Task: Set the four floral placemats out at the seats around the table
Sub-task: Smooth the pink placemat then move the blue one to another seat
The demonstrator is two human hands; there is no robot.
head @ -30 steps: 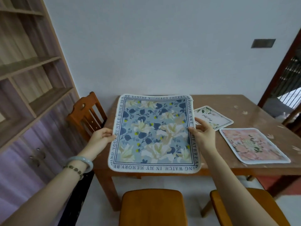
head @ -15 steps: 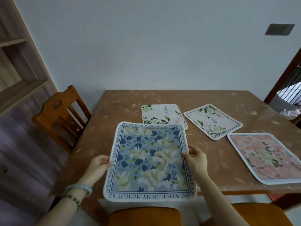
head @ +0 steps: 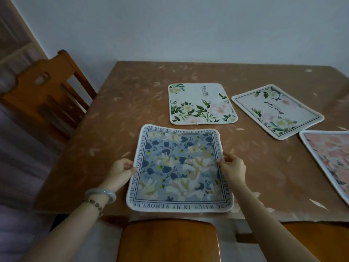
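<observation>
A blue floral placemat point(head: 179, 169) with a lettered border lies at the near edge of the brown table point(head: 117, 118), its far edge slightly curled up. My left hand point(head: 120, 170) pinches its left edge and my right hand point(head: 233, 166) pinches its right edge. Behind it lies a white placemat with green leaves point(head: 202, 104). Further right, a second white floral placemat point(head: 277, 111) lies askew. A pink floral placemat point(head: 330, 157) sits at the right, cut off by the frame.
A wooden chair point(head: 47, 91) stands at the table's left side. Another chair back point(head: 168, 241) is directly below the blue placemat, and a third seat point(head: 311, 241) shows at the lower right. A wall runs behind the table.
Both hands have lowered the blue placemat from upright in front of me down onto the near edge of the table. The view has moved closer and tilted down.
</observation>
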